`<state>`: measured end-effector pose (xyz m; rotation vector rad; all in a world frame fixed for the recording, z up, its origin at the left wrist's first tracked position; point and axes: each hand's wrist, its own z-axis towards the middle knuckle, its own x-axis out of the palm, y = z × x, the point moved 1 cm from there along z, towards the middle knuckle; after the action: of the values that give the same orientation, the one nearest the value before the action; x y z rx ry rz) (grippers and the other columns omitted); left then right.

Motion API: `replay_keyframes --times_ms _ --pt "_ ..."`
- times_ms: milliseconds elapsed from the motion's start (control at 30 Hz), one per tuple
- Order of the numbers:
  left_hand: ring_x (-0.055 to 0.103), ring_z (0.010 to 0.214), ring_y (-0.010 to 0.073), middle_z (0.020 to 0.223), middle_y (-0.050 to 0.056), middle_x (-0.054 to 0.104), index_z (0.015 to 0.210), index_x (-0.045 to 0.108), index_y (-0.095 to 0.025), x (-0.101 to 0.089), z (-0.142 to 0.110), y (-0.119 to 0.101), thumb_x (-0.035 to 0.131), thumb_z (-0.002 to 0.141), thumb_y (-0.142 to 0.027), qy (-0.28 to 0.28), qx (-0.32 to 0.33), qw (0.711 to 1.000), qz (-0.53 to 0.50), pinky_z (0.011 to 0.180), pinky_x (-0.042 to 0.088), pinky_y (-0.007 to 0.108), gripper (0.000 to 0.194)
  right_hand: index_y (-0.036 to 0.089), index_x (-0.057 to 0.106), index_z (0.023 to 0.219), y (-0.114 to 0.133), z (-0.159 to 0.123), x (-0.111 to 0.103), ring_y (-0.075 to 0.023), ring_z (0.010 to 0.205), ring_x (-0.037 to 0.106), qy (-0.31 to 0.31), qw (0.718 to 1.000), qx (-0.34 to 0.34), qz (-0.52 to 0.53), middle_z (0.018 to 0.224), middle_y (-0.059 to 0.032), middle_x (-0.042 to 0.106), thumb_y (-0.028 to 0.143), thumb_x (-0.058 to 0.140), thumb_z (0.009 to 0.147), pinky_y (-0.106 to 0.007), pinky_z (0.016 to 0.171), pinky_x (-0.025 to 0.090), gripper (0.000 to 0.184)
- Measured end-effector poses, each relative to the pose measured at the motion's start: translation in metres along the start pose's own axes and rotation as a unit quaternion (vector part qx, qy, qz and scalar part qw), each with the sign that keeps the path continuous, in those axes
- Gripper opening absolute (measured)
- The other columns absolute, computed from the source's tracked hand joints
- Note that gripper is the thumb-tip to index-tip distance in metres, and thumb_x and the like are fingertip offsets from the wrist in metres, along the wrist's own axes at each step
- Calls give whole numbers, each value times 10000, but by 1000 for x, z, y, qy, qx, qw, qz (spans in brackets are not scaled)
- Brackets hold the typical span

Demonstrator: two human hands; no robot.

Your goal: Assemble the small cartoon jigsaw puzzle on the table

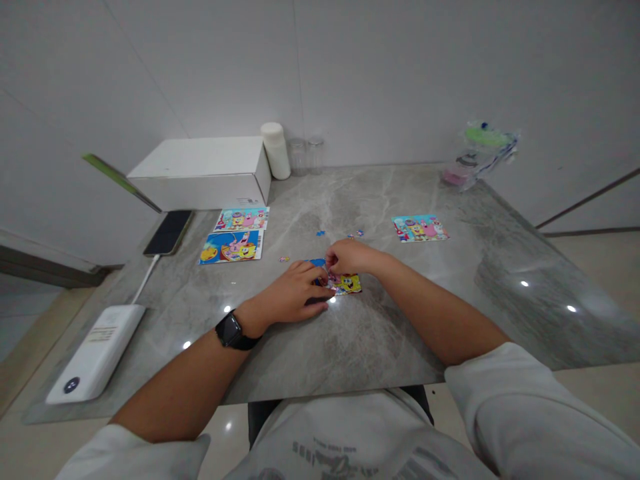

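A partly covered cartoon jigsaw puzzle, blue and yellow, lies on the table under my hands. Flat over its left part rests my left hand, fingers apart and fingertips touching the picture. My right hand reaches in from the right, thumb and fingers pinched together at the puzzle's upper middle; what sits between them is hidden. Loose pieces lie around: a blue puzzle piece beyond my hands, a yellow-pink piece to the left, and a small multicoloured piece behind my right hand.
Two cartoon picture cards, an upper card and a lower card, lie left; another card lies right. A phone is cabled to a white power bank. Behind stand a white box, white bottle, glasses and plastic-wrapped cup.
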<state>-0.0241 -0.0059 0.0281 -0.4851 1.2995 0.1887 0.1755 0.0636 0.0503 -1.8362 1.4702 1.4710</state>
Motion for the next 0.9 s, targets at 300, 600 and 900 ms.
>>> replay_keyframes --times_ms 300,600,900 --pt "607 1245 301 1383 76 700 1290 774 -310 2 -1 2 603 1056 -391 2 12 1000 -9 1086 435 502 301 217 839 925 -3 -1 -6 -186 844 737 -3 1000 15 23 932 -43 832 219 772 866 -248 675 449 89" --pt "607 1254 289 1396 71 703 1293 765 -293 2 -2 1 611 1055 -390 -2 10 1000 -14 1096 432 486 300 202 836 981 1 -5 -8 -176 856 740 14 1000 15 -12 971 -48 834 226 761 888 -238 642 423 121" --pt "601 1249 295 1393 69 712 1302 752 -279 1 -2 1 601 1059 -395 1 15 1000 -4 1085 430 486 308 198 841 1005 -14 -5 -15 -193 918 733 -37 999 7 -21 1014 -62 833 201 728 905 -252 724 446 151"
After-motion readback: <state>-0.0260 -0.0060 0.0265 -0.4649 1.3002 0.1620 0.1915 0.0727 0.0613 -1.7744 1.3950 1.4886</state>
